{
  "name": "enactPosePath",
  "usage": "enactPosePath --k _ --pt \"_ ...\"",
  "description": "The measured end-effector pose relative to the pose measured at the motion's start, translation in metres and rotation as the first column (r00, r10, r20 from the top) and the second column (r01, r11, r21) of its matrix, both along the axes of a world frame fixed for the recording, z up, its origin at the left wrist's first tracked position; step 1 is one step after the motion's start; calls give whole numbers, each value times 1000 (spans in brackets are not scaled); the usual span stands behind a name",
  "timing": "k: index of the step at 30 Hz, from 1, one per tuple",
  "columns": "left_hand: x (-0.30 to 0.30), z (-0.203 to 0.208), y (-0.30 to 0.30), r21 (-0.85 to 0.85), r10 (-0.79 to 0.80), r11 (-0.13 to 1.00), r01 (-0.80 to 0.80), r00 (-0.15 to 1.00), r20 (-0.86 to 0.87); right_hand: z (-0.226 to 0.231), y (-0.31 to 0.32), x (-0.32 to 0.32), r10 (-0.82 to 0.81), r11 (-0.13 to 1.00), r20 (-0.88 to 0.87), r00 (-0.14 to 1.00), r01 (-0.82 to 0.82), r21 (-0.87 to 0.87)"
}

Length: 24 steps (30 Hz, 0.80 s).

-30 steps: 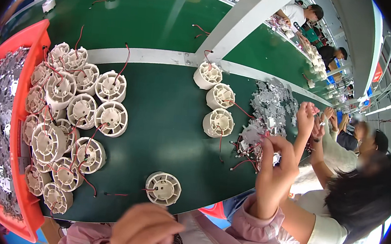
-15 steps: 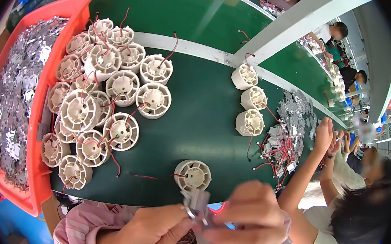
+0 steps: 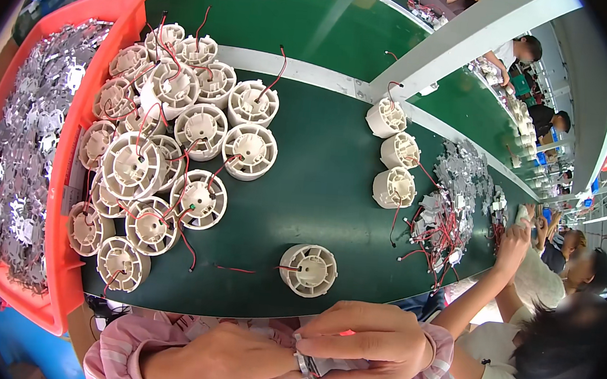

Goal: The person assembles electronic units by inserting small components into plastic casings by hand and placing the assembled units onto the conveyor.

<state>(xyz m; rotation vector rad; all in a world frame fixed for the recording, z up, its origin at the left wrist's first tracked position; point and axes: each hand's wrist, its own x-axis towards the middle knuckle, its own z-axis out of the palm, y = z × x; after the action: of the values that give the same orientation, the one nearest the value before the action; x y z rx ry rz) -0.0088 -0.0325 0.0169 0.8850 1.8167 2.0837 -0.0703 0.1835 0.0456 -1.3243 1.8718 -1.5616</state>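
Silvery metal glints in a small part [image 3: 306, 369] at the lower centre of the frame, pinched between the fingertips of the right hand [image 3: 366, 343] and the left hand [image 3: 231, 360], which partly hide its shape. Just above them, one cream ribbed drum [image 3: 308, 271] stands on the green table [image 3: 303, 189], a red wire at its side. Right of centre, three drums [image 3: 395, 188] line up near a heap of grey plates and red-wired pieces [image 3: 454, 195]. Left of centre, more drums [image 3: 249, 151] crowd against a red bin [image 3: 65, 270] of metal plates.
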Motion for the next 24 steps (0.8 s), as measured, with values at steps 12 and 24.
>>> enactPosePath --k 12,24 --pt "-17 -1 24 -561 403 424 -711 703 -586 3 -15 -10 -346 780 -416 841 504 370" --pt "-25 -41 39 -457 462 659 -598 801 -381 4 -11 -18 -230 795 -385 894 401 455"
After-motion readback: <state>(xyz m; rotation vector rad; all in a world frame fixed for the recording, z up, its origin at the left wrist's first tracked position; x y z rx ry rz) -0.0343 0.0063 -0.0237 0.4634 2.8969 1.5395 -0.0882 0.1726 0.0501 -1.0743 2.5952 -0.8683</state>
